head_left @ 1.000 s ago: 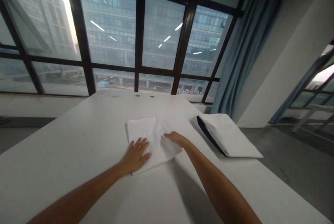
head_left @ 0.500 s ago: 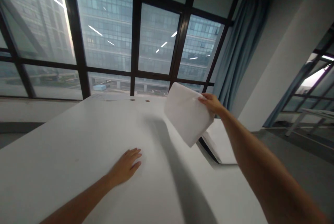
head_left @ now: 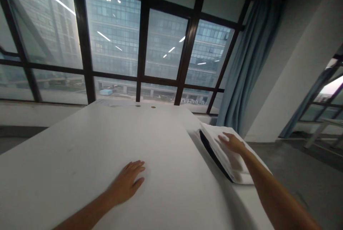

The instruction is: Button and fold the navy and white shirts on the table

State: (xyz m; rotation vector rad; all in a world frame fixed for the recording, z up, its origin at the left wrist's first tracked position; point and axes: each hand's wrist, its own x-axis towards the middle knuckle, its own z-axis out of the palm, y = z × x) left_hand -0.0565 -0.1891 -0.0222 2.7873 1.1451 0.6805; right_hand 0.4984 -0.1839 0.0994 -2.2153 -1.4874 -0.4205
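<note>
My left hand (head_left: 130, 180) rests on the white table (head_left: 160, 144), palm down with its fingers stretched out, holding nothing. To the right, my right hand (head_left: 232, 143) is over a stack of white sheets (head_left: 241, 178), its thumb and fingers apart. It appears to touch the top sheet, though the contact is not clear. Whether the sheets are paper or cloth cannot be told. Under them lies a dark flat base (head_left: 213, 151), showing as a black edge on the left side of the stack.
Thin white papers (head_left: 118, 103) lie at the far end of the table, near two small round fittings (head_left: 153, 107). Beyond stand dark-framed windows (head_left: 166, 44), a blue curtain (head_left: 249, 62) and a pale pillar (head_left: 284, 65). Another table (head_left: 321, 128) stands at the far right.
My right hand has carried a white folded sheet right and down onto the stack, and its fingers have spread. My left hand has stayed flat on the table. The view has shifted slightly.
</note>
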